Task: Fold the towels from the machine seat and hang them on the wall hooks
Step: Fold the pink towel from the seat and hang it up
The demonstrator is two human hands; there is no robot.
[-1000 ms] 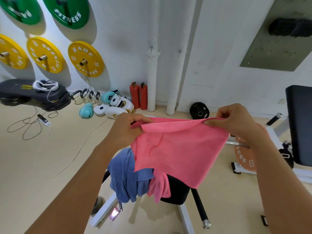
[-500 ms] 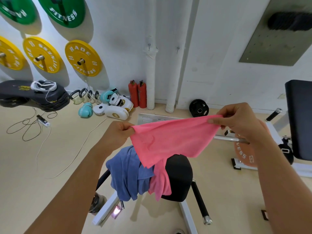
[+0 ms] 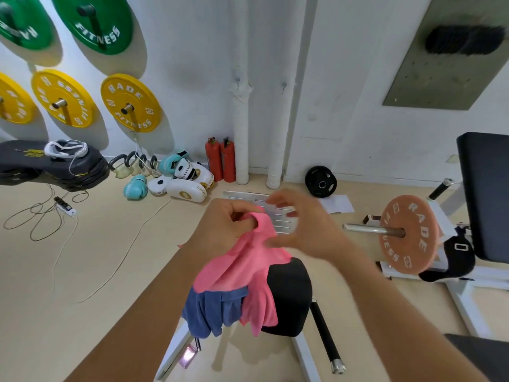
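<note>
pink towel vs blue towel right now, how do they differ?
The pink towel is lifted, its top pinched in the left hand; the blue towel is untouched. Pink hangs bunched from the grip, partly over blue; blue lies draped off the black seat. Both are still unfolded, neither on a hook.

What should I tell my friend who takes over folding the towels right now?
Left hand grips the bunched top of the pink towel.
Right hand is open beside it, holding nothing.
The blue towel and a second pink cloth hang over the black machine seat.
Both wall hooks are bare.
Done: one towel picked up.
Left: finish folding, hang all.
</note>
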